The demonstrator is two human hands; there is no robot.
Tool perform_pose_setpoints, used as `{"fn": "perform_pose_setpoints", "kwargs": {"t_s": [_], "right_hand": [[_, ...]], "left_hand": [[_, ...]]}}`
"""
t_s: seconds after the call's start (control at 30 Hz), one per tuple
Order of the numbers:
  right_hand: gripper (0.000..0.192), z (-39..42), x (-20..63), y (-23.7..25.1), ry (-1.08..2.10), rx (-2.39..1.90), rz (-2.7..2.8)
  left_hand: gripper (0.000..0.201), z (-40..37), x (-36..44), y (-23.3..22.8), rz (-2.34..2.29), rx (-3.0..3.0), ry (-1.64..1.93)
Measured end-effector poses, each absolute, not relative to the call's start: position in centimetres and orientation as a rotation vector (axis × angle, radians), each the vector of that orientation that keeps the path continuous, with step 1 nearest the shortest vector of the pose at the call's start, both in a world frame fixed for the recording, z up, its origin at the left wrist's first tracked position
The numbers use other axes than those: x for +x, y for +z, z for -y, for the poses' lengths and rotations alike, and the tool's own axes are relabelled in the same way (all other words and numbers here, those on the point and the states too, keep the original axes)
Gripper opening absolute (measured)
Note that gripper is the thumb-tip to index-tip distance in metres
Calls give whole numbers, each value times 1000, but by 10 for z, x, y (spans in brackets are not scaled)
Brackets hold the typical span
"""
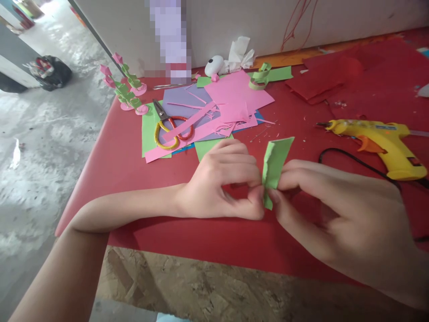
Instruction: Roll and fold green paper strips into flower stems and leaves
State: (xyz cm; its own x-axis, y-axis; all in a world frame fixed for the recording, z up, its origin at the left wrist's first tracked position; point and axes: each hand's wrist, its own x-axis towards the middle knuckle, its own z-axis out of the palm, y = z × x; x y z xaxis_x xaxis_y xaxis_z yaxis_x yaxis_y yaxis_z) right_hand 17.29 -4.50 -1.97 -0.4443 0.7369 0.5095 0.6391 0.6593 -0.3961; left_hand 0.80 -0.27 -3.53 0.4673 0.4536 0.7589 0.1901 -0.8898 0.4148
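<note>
A small folded strip of green paper point(277, 158) is held upright above the front part of the red table point(187, 241). My left hand point(228, 179) pinches its left edge low down between thumb and curled fingers. From the other side, my right hand point(338, 205) grips the same strip between thumb and index finger. A ragged edge runs down the strip's left side. Beyond my left hand lie scissors point(182, 129) with yellow and red wrapped handles, on pink paper point(197, 129) and purple paper point(174, 100).
A yellow hot glue gun point(378, 136) lies on the right, its black cord point(348, 154) curving behind my right hand. Pink-and-green paper flowers point(129, 91) stand at the back left. A green paper curl point(260, 78), white tissue point(240, 52) and red sheets point(328, 74) lie towards the back.
</note>
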Motion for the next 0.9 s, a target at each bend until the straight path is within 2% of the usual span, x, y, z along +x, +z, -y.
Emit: {"fn": "perform_pose_setpoints", "kwargs": {"t_s": [0.13,0.3,0.7,0.9], "right_hand": [[22,46,171,-29,-121,-1069,2231],[20,46,172,-30,-193,-1035,2252],[15,43,178,-14,401,-1003,2170],[15,41,178,-13,483,-977,2145]], "left_hand": [[23,4,8,-39,-626,2497,1373],[24,3,8,-40,-680,2497,1340],[21,3,5,-33,-521,2450,1275],[23,0,4,-31,-457,2409,1267]]}}
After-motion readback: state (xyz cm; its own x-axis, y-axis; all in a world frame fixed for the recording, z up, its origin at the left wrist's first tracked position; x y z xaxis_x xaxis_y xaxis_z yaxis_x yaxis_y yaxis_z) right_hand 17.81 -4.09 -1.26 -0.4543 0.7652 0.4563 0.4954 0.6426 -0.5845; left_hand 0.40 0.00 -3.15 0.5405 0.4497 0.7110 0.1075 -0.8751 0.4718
